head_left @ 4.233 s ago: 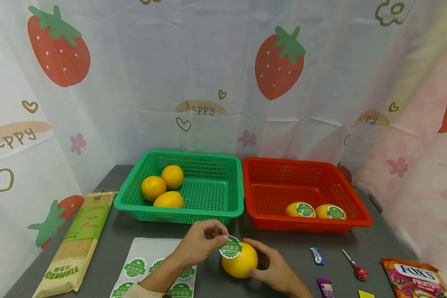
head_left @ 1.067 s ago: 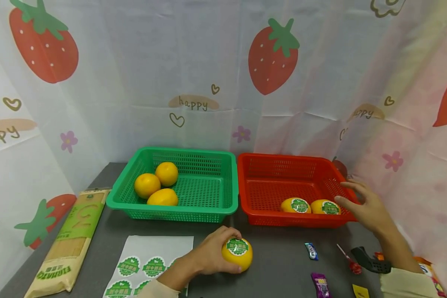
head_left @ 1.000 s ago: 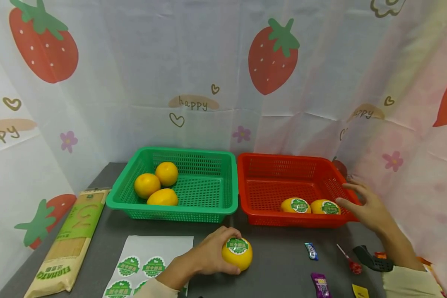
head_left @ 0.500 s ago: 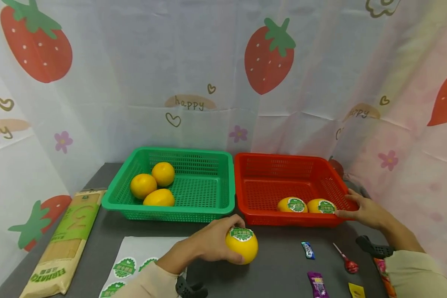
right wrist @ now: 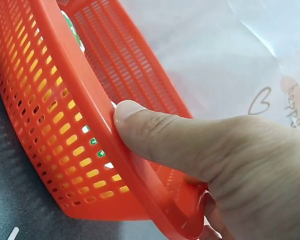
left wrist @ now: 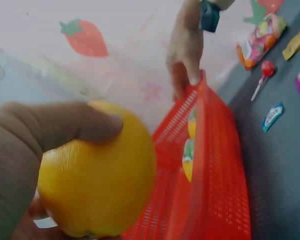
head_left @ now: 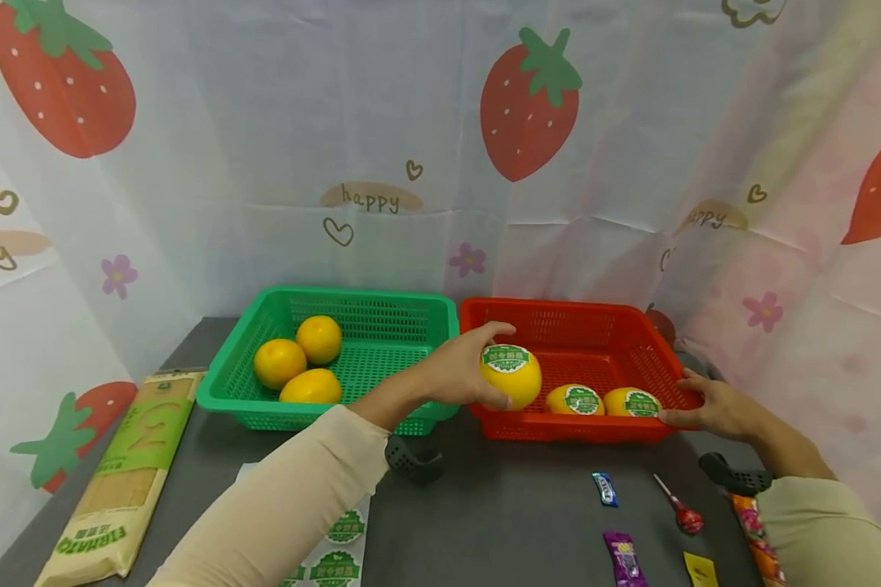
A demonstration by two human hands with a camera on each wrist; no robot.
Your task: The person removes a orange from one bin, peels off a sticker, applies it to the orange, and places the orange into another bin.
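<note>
A person's left hand [head_left: 461, 368] is gripping a stickered yellow fruit [head_left: 520, 386] near the left end of a red basket [head_left: 580, 430], while the right hand [head_left: 725, 410], well apart from it, is clasping the basket's rim at the right front corner.

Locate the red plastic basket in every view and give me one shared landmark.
Head: red plastic basket, lower right of centre.
Left wrist: red plastic basket, lower middle.
Right wrist: red plastic basket, large, on the left.
Shared landmark: the right hand gripping its rim.
</note>
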